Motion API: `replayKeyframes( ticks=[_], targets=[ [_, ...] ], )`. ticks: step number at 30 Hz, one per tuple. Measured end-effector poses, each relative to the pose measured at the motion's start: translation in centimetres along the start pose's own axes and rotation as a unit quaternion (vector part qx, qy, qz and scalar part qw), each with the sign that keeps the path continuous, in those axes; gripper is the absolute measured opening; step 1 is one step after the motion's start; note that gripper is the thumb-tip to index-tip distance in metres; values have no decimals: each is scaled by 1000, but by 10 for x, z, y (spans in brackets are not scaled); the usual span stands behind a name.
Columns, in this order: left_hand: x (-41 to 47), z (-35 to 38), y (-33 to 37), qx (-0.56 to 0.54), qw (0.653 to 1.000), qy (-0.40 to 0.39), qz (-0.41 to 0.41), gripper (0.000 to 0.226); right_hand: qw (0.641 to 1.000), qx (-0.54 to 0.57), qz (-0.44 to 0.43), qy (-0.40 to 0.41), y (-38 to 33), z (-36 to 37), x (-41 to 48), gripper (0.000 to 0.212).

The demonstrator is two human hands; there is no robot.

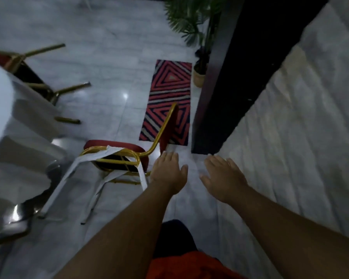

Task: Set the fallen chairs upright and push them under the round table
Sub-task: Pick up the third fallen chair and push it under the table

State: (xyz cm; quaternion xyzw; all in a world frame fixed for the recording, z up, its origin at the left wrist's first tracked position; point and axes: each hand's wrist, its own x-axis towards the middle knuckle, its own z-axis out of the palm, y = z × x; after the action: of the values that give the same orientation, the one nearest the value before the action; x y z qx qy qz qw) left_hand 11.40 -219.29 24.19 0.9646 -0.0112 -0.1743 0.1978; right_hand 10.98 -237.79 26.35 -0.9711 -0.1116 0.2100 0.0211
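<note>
A red-cushioned chair with a gold frame [117, 152] lies on its side on the pale tiled floor, white strips draped over its seat frame and legs. Its backrest [169, 125] points toward the striped rug. A second gold-legged chair [38, 85] lies tipped over farther left, partly hidden behind the white-clothed round table [10, 121]. My left hand [168, 171] hovers flat, fingers spread, just right of the near chair's seat and below its backrest, touching nothing. My right hand [224, 177] is also spread and empty, over bare floor.
A red, black and white striped rug [168, 97] lies beyond the near chair. A dark pillar [230, 77] rises to the right, with a potted palm [199, 37] beside it. A pale marbled wall [302, 125] runs along the right.
</note>
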Motion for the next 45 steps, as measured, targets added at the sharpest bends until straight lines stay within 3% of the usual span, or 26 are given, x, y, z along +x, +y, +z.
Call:
replayKeyframes(
  ticks=[6, 10, 16, 20, 31, 40, 45],
  targets=[
    [101, -15, -26, -45, 997, 22, -65, 63, 998, -31, -46, -30, 18, -24, 121, 66],
    [174, -22, -45, -62, 992, 12, -106, 73, 995, -42, -64, -66, 22, -48, 200, 65],
    [266, -50, -74, -95, 984, 6, -148, 52, 988, -85, -93, -90, 24, -81, 324, 67],
    [325, -45, -95, -116, 978, -3, -172, 54, 976, -116, -148, -111, 15, -80, 410, 70],
    [507, 87, -132, -191, 943, -26, -271, 36, 934, -225, -223, -167, 39, 14, 664, 77],
    [615, 188, -150, -269, 914, 9, -304, 48, 894, -234, -316, -213, 81, 103, 812, 91],
    [627, 210, -143, -236, 910, 53, -336, 33, 867, -194, -398, -228, 89, 117, 837, 58]
  ],
)
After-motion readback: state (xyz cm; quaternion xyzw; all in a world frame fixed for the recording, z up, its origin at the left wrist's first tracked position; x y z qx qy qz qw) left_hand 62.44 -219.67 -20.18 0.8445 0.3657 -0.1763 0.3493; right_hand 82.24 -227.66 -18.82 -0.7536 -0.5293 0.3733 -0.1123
